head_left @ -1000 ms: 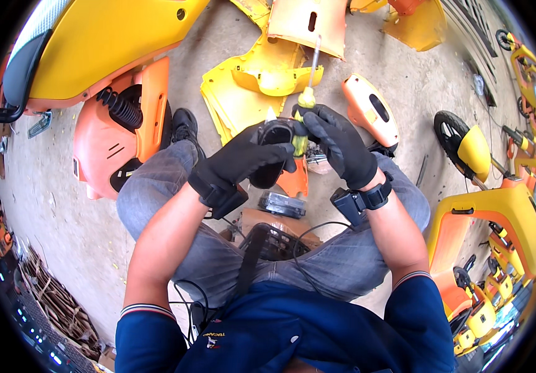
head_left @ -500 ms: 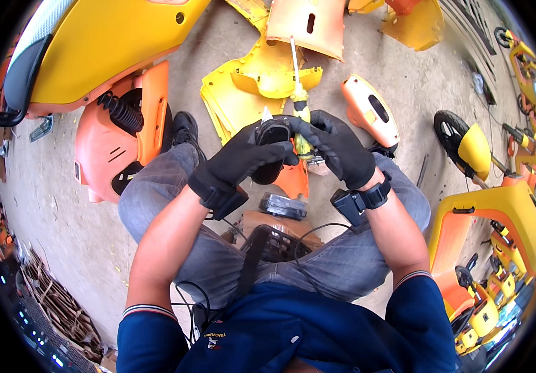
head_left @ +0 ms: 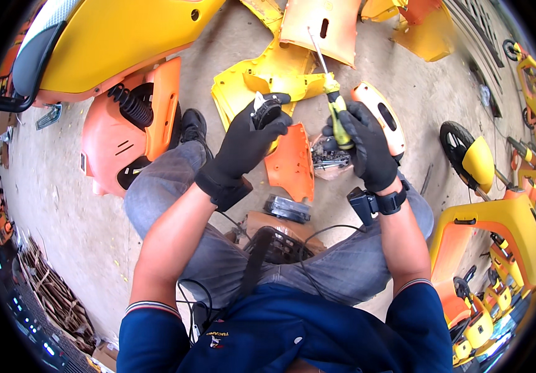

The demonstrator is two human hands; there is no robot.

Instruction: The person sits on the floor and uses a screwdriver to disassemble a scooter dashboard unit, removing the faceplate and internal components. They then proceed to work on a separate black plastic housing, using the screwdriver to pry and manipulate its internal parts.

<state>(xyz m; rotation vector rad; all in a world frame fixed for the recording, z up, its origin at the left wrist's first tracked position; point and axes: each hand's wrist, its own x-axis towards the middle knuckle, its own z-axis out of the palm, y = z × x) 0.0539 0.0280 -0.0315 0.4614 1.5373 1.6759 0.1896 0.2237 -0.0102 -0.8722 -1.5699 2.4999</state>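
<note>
My left hand (head_left: 240, 144), in a black glove, is closed round a small rounded black part (head_left: 268, 114) with a pale piece at its upper edge; its exact kind I cannot make out. My right hand (head_left: 370, 149), also gloved, grips a screwdriver (head_left: 337, 107) by its yellow-green and dark handle, the thin shaft pointing away from me. The two hands are apart. Below and between them lies an orange plastic panel (head_left: 291, 166). Near my right hand is a container of loose screws or small metal parts (head_left: 330, 160), partly hidden.
Yellow shell pieces (head_left: 237, 87) and a pale orange panel (head_left: 314, 28) lie ahead. A yellow scooter body (head_left: 112, 46) stands at left over an orange part (head_left: 109, 146). An orange cover (head_left: 380, 115), a wheel (head_left: 456, 146) and scooter frames (head_left: 498, 211) are at right. A clear box (head_left: 287, 208) sits near my knees.
My hands have moved apart: the left still with the black part, now tilted up, the right drawn to the right with the screwdriver. The orange panel and metal parts beneath have come into sight.
</note>
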